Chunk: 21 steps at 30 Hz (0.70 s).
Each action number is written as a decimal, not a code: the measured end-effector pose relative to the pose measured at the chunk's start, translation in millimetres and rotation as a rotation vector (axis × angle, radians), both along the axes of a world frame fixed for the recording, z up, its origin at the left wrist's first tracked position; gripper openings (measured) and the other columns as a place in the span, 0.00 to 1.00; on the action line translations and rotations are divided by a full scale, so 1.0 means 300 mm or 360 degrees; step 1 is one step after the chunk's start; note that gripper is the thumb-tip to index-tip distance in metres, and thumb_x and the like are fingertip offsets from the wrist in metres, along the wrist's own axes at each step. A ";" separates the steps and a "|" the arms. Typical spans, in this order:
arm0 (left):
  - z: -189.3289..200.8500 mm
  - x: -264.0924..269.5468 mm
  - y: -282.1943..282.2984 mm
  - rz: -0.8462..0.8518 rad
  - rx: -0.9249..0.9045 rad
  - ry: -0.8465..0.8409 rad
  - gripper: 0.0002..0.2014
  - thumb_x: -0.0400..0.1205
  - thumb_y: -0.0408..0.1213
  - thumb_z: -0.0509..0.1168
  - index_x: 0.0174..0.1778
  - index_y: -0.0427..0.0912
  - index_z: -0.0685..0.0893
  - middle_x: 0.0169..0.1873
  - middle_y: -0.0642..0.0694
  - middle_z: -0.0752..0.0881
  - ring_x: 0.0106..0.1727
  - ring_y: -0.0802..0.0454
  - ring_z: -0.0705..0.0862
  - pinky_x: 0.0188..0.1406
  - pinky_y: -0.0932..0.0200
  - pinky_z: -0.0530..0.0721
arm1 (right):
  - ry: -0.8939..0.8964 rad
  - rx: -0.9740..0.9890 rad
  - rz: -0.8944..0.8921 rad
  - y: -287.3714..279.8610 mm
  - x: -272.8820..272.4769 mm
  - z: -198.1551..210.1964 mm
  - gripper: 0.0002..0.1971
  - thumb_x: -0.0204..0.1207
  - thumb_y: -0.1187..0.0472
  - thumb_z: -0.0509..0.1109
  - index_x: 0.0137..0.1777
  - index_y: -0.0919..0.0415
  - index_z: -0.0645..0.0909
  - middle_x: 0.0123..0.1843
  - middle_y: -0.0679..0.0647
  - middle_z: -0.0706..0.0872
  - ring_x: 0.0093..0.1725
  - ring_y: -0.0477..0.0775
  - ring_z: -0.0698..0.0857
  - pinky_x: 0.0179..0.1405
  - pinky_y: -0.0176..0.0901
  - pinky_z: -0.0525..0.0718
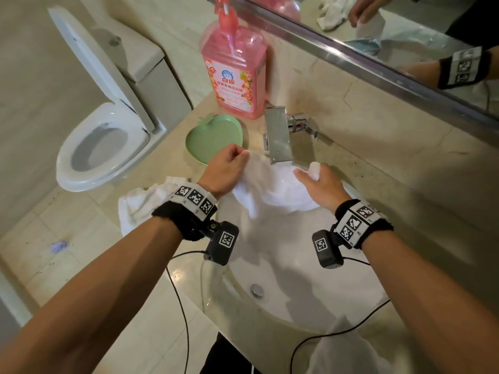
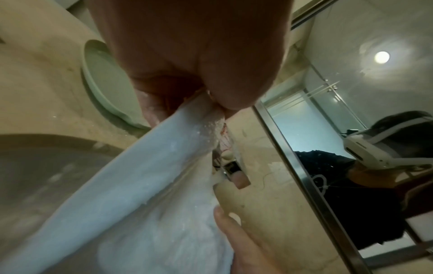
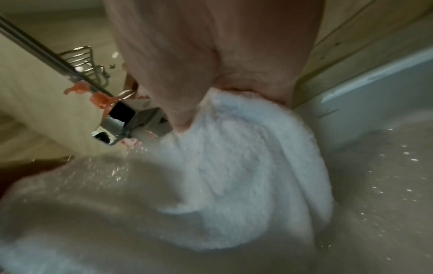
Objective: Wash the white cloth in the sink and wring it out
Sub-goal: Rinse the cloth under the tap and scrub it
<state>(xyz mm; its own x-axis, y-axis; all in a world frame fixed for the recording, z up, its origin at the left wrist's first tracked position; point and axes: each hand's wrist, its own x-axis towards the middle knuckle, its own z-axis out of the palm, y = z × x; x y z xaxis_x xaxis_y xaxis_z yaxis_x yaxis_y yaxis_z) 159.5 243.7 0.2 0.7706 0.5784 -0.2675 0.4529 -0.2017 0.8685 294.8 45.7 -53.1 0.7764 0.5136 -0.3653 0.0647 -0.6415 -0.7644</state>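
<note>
Item: cloth (image 1: 272, 184) — white, spread between both hands just under the tap (image 1: 278, 136), at the centre of the head frame, over the far edge of the sink (image 1: 283, 268).

Left hand (image 1: 225, 171): fingers curled, pinching one edge of the cloth. Right hand (image 1: 320, 184): gripping the opposite edge, a fold bunched over its fingertips.

Progress, as judged: wetting or rinsing stage. Droplets glint on the pile and the basin, so the cloth appears to be taking water; a running stream cannot be made out in the head view. No twisting is under way — the cloth hangs open, not rolled. Wringing remains, and possibly soaping.

Also present: pink bottle (image 1: 235, 74) at upper centre of the head frame; green dish (image 1: 214, 139) to its lower left on the table (image 1: 378, 163); a second white towel (image 1: 140, 203) left of the left wrist; a toilet (image 1: 102, 141) at left.

View notes:
- Head view alone gives the whole layout, the drain (image 1: 257, 290) and both hands together.
- Left wrist view shows the pinch close up, thumb against curled fingers, with a mirror (image 2: 351, 129) at right.
- Right wrist view shows wet pile and spray specks near the spout, lacking elsewhere.
</note>
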 end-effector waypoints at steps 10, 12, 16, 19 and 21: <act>-0.100 0.020 -0.093 -0.0122 -0.0248 0.0343 0.09 0.86 0.40 0.65 0.51 0.36 0.80 0.44 0.42 0.87 0.32 0.51 0.89 0.35 0.53 0.91 | 0.0167 0.0202 -0.0109 -0.001 -0.075 -0.025 0.09 0.75 0.59 0.79 0.45 0.48 0.81 0.43 0.45 0.87 0.40 0.44 0.84 0.31 0.32 0.79; -0.109 0.040 -0.120 -0.0117 -0.0368 0.0379 0.10 0.86 0.38 0.66 0.54 0.35 0.79 0.45 0.38 0.89 0.35 0.47 0.92 0.35 0.54 0.91 | 0.0106 0.0234 0.0063 0.028 -0.106 -0.019 0.05 0.80 0.61 0.73 0.54 0.52 0.84 0.52 0.49 0.89 0.47 0.48 0.86 0.44 0.39 0.81; -0.112 0.058 -0.143 -0.0076 -0.0506 0.0358 0.08 0.82 0.37 0.69 0.47 0.37 0.78 0.38 0.37 0.91 0.36 0.46 0.93 0.34 0.54 0.91 | -0.0071 0.0271 0.0242 0.053 -0.144 -0.015 0.13 0.86 0.64 0.64 0.64 0.57 0.87 0.57 0.53 0.90 0.55 0.50 0.88 0.50 0.26 0.81; -0.123 0.058 -0.151 0.0011 -0.0595 0.0320 0.08 0.79 0.37 0.71 0.46 0.39 0.79 0.32 0.42 0.92 0.37 0.47 0.93 0.34 0.56 0.90 | -0.0046 0.0273 0.0213 0.052 -0.155 -0.027 0.14 0.88 0.59 0.63 0.69 0.53 0.85 0.58 0.50 0.91 0.56 0.48 0.88 0.49 0.24 0.79; -0.132 0.060 -0.149 0.0097 -0.0641 0.0336 0.08 0.75 0.35 0.72 0.44 0.37 0.81 0.33 0.41 0.92 0.37 0.46 0.93 0.37 0.52 0.91 | 0.0051 0.0274 0.0262 0.048 -0.168 -0.028 0.18 0.85 0.54 0.69 0.73 0.50 0.81 0.56 0.44 0.89 0.54 0.41 0.87 0.50 0.28 0.80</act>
